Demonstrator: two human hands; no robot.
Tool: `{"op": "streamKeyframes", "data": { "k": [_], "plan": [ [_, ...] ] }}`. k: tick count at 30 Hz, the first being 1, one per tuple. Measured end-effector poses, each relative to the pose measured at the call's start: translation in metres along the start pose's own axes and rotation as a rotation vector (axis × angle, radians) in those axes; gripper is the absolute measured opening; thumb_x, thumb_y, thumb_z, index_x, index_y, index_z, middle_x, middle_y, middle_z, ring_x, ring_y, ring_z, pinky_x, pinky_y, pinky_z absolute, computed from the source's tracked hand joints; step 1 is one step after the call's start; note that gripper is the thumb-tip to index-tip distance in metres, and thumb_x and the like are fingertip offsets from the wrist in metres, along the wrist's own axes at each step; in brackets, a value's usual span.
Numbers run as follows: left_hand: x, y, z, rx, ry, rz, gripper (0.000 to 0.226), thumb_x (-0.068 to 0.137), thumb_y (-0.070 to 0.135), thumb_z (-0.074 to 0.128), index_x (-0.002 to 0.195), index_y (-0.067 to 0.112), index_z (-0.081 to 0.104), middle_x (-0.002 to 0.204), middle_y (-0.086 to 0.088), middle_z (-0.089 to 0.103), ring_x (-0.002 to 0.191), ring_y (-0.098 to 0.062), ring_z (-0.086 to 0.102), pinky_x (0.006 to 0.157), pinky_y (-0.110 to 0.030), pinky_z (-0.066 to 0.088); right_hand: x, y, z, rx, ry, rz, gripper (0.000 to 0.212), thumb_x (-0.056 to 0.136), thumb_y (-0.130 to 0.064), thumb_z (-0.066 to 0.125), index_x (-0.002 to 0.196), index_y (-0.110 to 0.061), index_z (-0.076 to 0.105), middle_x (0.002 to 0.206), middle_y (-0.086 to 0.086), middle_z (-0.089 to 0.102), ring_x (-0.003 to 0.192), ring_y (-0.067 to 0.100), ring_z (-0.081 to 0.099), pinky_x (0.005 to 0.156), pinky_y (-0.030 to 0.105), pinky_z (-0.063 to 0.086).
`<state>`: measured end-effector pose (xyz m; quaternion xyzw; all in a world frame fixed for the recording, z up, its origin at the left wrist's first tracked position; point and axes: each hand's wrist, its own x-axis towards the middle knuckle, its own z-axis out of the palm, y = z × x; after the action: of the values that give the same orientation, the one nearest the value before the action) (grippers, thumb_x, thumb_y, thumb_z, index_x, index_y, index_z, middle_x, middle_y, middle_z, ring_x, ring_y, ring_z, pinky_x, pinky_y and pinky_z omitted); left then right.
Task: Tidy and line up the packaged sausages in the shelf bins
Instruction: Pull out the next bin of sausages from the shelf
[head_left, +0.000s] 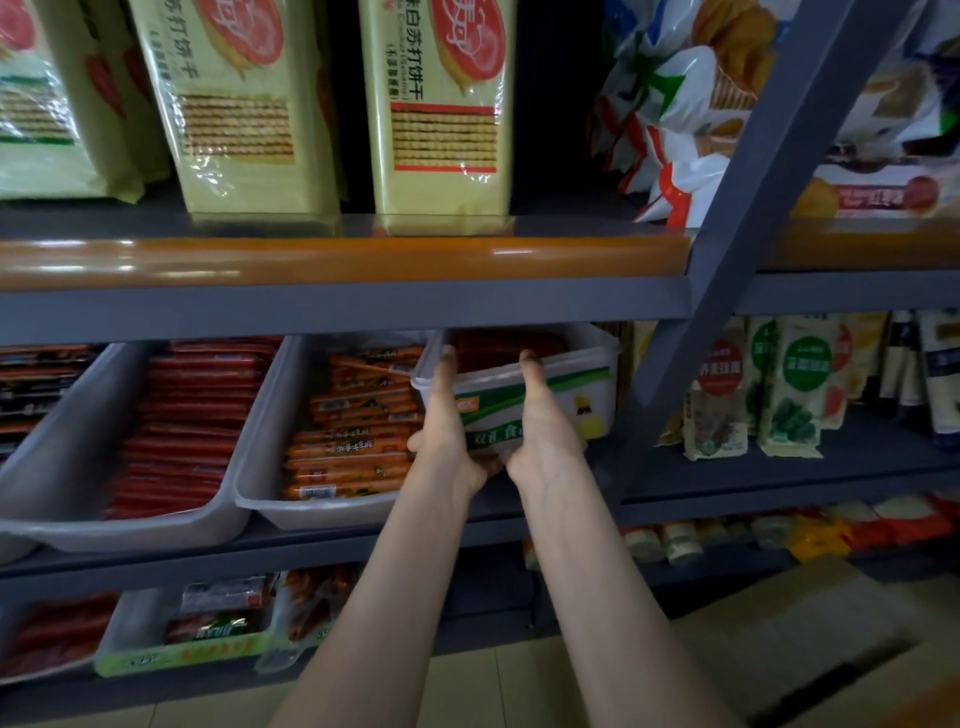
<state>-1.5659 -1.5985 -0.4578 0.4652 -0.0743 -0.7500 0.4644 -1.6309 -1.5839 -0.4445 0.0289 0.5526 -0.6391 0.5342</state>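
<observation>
On the middle shelf (727, 483), beside the grey bin (311, 512) of orange sausages (353, 441), my left grip (447, 426) and right grip (545, 415) both clasp the front of the white bin (576, 384), thumbs reaching up its wall and fingers curled underneath. It sits askew to its neighbours, with dark red sausages (504, 347) packed inside. I judge the thin plastic wall will flex and the load will feel fairly heavy. The slick packs may slide if it tips, so holding low under the front corners seems safest.
</observation>
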Motion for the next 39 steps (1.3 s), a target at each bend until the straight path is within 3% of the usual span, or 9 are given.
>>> {"op": "streamKeyframes", "data": {
  "k": [3,6,10,16,20,25,29,33,39],
  "plan": [
    [-0.003,0.0,0.003,0.083,0.041,0.044,0.111,0.033,0.058,0.082,0.129,0.017,0.046,0.115,-0.022,0.061,0.092,-0.041,0.066,0.066,-0.052,0.055,-0.004,-0.008,-0.003,-0.032,-0.075,0.056,0.095,0.042,-0.05,0.09,0.12,-0.013,0.051,0.108,0.017,0.065,0.09,0.037,0.066,0.06,0.05,0.058],
    [-0.01,0.001,0.002,0.075,0.019,0.052,0.1,0.039,0.048,0.077,0.129,0.017,0.045,0.117,-0.021,0.06,0.094,-0.04,0.065,0.064,-0.05,0.055,-0.005,-0.024,-0.015,-0.125,-0.137,0.051,0.083,0.056,-0.056,0.083,0.122,-0.014,0.056,0.109,0.017,0.066,0.094,0.034,0.065,0.056,0.045,0.049],
    [-0.011,0.0,0.001,0.05,-0.045,0.052,0.094,0.046,0.043,0.075,0.129,0.013,0.045,0.118,-0.021,0.06,0.094,-0.039,0.066,0.064,-0.046,0.055,0.004,-0.044,-0.021,-0.108,-0.193,0.093,0.071,0.074,-0.064,0.066,0.124,-0.016,0.053,0.113,0.021,0.061,0.102,0.041,0.057,0.09,0.061,0.038],
    [-0.009,0.003,-0.004,0.068,-0.068,0.035,0.092,0.045,0.041,0.075,0.128,0.013,0.047,0.118,-0.023,0.059,0.096,-0.041,0.065,0.069,-0.051,0.055,-0.011,-0.042,-0.011,-0.138,-0.161,0.076,0.057,0.082,-0.052,0.064,0.122,-0.013,0.053,0.102,0.019,0.062,0.084,0.036,0.059,0.068,0.051,0.044],
    [-0.021,0.009,-0.01,0.073,-0.16,0.067,0.036,0.081,0.036,0.054,0.1,0.006,0.059,0.095,-0.021,0.064,0.091,-0.035,0.062,0.092,-0.053,0.048,-0.02,-0.03,-0.001,-0.06,-0.056,0.037,0.08,0.065,-0.05,0.081,0.125,-0.013,0.043,0.109,0.018,0.062,0.088,0.036,0.065,0.053,0.046,0.054],
    [-0.033,0.008,-0.018,0.078,-0.255,0.061,0.032,0.085,0.03,0.046,0.094,0.003,0.06,0.094,-0.022,0.064,0.095,-0.037,0.061,0.098,-0.056,0.043,-0.035,-0.025,-0.008,-0.034,-0.106,0.015,0.072,0.069,-0.044,0.08,0.123,-0.011,0.046,0.107,0.018,0.065,0.085,0.034,0.068,0.052,0.044,0.057],
    [-0.037,0.007,-0.026,0.093,-0.29,0.048,0.038,0.083,0.03,0.045,0.103,0.002,0.059,0.106,-0.025,0.061,0.106,-0.04,0.058,0.099,-0.055,0.042,-0.047,-0.025,-0.017,-0.029,-0.223,0.002,0.054,0.083,-0.035,0.069,0.125,-0.008,0.048,0.106,0.019,0.066,0.086,0.031,0.068,0.057,0.038,0.057],
    [-0.037,0.005,-0.038,0.08,-0.317,0.052,0.039,0.082,0.028,0.046,0.108,0.001,0.058,0.108,-0.024,0.061,0.106,-0.039,0.057,0.1,-0.054,0.043,-0.047,-0.013,-0.027,-0.005,-0.174,-0.067,0.063,0.077,-0.03,0.074,0.129,-0.011,0.044,0.111,0.016,0.066,0.093,0.03,0.068,0.075,0.05,0.058],
    [-0.05,-0.001,-0.051,0.103,-0.299,0.084,0.041,0.084,0.025,0.049,0.118,0.006,0.058,0.116,-0.023,0.062,0.11,-0.038,0.059,0.096,-0.05,0.048,-0.056,-0.002,-0.049,-0.014,-0.255,-0.094,0.056,0.072,-0.032,0.075,0.122,-0.013,0.057,0.112,0.013,0.069,0.102,0.03,0.067,0.093,0.054,0.05]
  ]
}}
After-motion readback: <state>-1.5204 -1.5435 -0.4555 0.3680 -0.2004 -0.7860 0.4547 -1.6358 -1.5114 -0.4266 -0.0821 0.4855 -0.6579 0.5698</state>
